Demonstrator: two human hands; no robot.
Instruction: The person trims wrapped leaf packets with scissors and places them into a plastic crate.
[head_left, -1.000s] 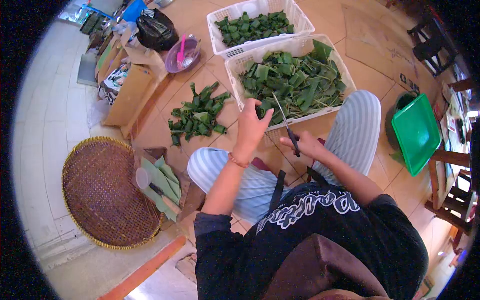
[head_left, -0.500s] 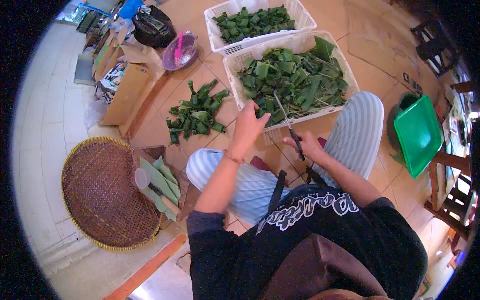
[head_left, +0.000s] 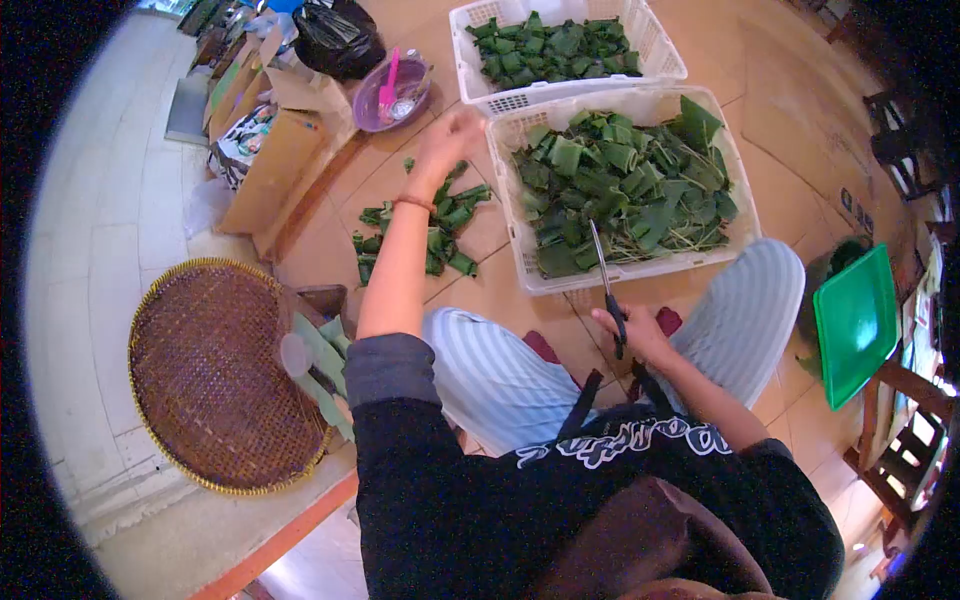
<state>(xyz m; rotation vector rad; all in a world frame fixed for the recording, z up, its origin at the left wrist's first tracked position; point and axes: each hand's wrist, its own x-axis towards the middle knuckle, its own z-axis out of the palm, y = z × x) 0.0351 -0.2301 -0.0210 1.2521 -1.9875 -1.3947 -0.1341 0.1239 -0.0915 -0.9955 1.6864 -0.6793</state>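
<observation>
My right hand (head_left: 637,333) grips black-handled scissors (head_left: 606,272), their blades pointing at the near edge of the front white crate (head_left: 600,278). In that crate lies a heap of folded green leaf parcels (head_left: 600,150), with loose leaf strips and trimmings at its right side. My left hand (head_left: 452,142) is stretched out between the crate and a pile of leaf parcels (head_left: 440,240) on the tiles. Motion blurs its fingers, so whether anything is in them cannot be made out. My forearm covers part of the floor pile.
Behind stands a second white crate (head_left: 672,60) of leaf parcels. A purple bowl (head_left: 366,112) with a pink utensil, a cardboard box (head_left: 270,180) and a round woven tray (head_left: 205,380) are on the left. To the right is a green tray (head_left: 855,325).
My left hand has gone from beside the scissors at the crate's near corner up and left, above the floor pile. The scissors stay in my right hand. The camera view has shifted slightly.
</observation>
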